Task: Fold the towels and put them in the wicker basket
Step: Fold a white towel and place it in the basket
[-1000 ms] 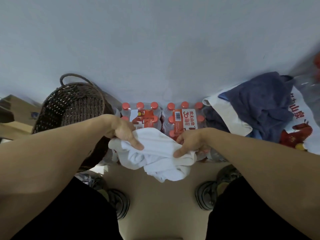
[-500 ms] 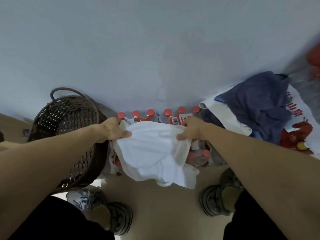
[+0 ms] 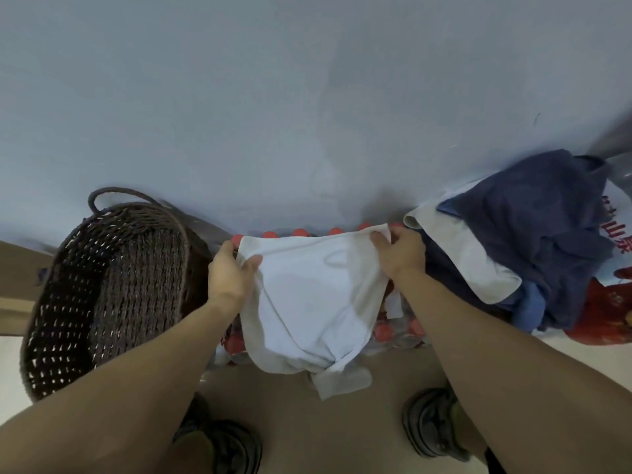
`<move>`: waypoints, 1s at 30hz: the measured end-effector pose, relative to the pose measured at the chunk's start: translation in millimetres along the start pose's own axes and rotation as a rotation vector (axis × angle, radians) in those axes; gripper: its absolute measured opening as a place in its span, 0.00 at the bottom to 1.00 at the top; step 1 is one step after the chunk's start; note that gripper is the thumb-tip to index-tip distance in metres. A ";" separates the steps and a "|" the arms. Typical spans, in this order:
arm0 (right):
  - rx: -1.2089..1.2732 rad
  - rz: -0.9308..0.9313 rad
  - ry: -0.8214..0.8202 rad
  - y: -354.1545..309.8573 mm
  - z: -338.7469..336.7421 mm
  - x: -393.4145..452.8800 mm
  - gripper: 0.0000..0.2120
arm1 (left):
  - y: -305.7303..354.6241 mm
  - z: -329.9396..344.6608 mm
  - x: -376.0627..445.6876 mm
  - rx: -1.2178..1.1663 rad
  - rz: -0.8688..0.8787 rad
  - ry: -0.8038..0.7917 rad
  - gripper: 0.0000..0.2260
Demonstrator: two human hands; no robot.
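Left hand: my left hand [image 3: 229,276] pinched the upper left corner of the white towel [image 3: 313,295], thumb on the near face and fingers curled behind the edge.
Right hand: my right hand [image 3: 400,252] gripped the upper right corner the same way, fingers closed over the hem.
Towel position: it hung between the two hands, top edge pulled nearly straight, lower part bunched and dangling over the pack of red-capped bottles [image 3: 398,331]. I judged I held it by the corners so that gravity drew the cloth flat for a first fold.
Basket: the wicker basket [image 3: 106,285] stood just beside my left forearm against the wall; no towel was visible inside it. Probably kept close for a short drop-off.
Waiting pile: dark blue towels [image 3: 533,241] lay heaped to the right, unfolded.
Stage: judged early, no fold made in this towel.
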State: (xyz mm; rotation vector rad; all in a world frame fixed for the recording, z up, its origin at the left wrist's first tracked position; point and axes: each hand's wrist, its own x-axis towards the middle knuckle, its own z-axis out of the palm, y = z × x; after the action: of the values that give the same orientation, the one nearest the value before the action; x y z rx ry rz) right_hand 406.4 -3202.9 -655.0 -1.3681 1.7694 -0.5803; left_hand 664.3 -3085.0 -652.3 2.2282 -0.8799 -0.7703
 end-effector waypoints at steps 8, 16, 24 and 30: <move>-0.320 -0.138 0.126 -0.9 12.2 16.0 0.15 | 7.1 10.5 16.0 -0.019 0.038 0.180 0.09; -0.544 -0.211 0.162 3.3 19.2 27.0 0.25 | -0.7 15.5 31.1 0.221 0.133 0.268 0.09; -0.261 0.017 0.124 -7.1 11.4 27.3 0.22 | 13.6 27.0 -25.8 0.210 0.162 0.372 0.11; -0.293 0.038 0.025 -28.3 1.4 2.6 0.22 | -6.1 24.5 -115.7 0.264 0.008 0.331 0.13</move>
State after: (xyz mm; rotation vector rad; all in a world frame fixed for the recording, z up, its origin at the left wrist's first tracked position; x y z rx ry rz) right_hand 423.6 -3213.9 -635.1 -1.5241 1.9535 -0.3276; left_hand 579.1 -3003.8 -639.2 2.4838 -0.8633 -0.2776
